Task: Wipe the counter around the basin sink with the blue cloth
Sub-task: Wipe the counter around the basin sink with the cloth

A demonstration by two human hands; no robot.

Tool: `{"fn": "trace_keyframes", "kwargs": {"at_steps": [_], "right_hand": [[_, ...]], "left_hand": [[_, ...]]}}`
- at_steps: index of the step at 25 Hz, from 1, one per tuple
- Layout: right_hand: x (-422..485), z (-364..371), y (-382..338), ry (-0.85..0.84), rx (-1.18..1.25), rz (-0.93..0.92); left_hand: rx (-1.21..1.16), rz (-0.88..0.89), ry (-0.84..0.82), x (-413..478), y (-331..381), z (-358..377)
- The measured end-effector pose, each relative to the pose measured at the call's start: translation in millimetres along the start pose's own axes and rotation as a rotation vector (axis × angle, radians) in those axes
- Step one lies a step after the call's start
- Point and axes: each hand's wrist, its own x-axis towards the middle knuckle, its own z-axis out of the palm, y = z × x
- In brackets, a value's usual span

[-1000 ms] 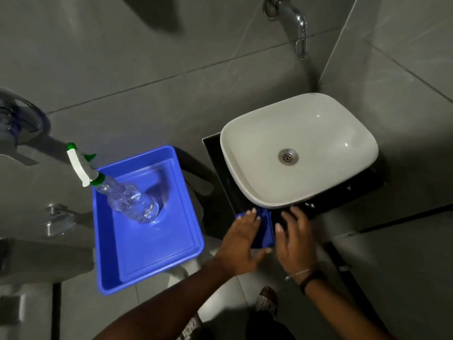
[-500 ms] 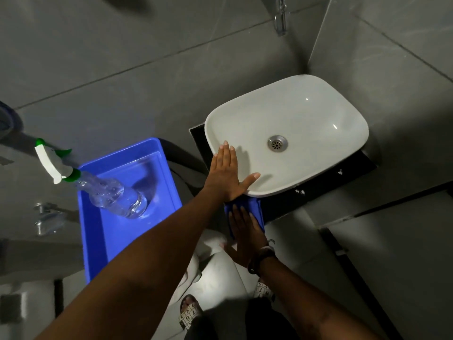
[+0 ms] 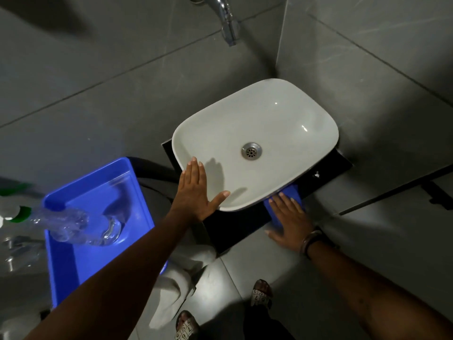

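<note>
Pressing flat with fingers spread, the right hand (image 3: 290, 218) lay palm-down on the folded blue cloth (image 3: 291, 192), which sat on the glossy black counter (image 3: 235, 224) just beside the near rim of the white rounded ceramic basin sink (image 3: 255, 141). The left hand (image 3: 196, 192) was also open and flat, gripping nothing, its palm against the basin's near-left edge and its thumb over the rim. A chrome wall tap (image 3: 226, 18) jutted above the basin. To the left, a clear plastic spray bottle (image 3: 73, 224) lay in a blue rectangular plastic tray (image 3: 98, 253).
</note>
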Motion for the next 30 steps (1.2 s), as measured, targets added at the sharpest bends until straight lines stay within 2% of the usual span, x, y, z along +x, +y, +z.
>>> {"fn": "trace_keyframes", "kwargs": {"at_steps": [3,6,9,12,16,20,22,24,26,30], "right_hand": [[14,-22,71,0.025,-0.010,0.176],[43,-51,132,-0.031,0.040,0.324],[62,-58,138,-0.083,0.072,0.415],[61,-49,118,-0.064,0.126,0.458],[39,-35,72,-0.032,0.168,0.421],[-1,-2,-1,-0.026,0.059,0.118],[-7,1,-2,0.005,0.036,-0.004],[-1,-7,27,0.016,-0.024,-0.079],[11,-19,67,0.033,-0.038,-0.060],[36,-44,141,0.078,0.000,0.240]], "left_hand": [[0.005,-0.008,0.031,0,-2,4],[0.016,-0.003,0.030,3,3,7],[0.007,-0.004,0.036,0,4,3],[0.010,-0.027,0.035,-1,5,2],[-0.001,-0.053,0.020,-2,7,0],[0.002,-0.061,0.012,-3,11,-5],[0.003,-0.064,-0.012,-4,11,-7],[0.020,-0.074,-0.011,-3,12,-7],[0.031,-0.075,-0.020,-2,14,-9],[0.034,-0.093,-0.005,-2,16,-6]]}}
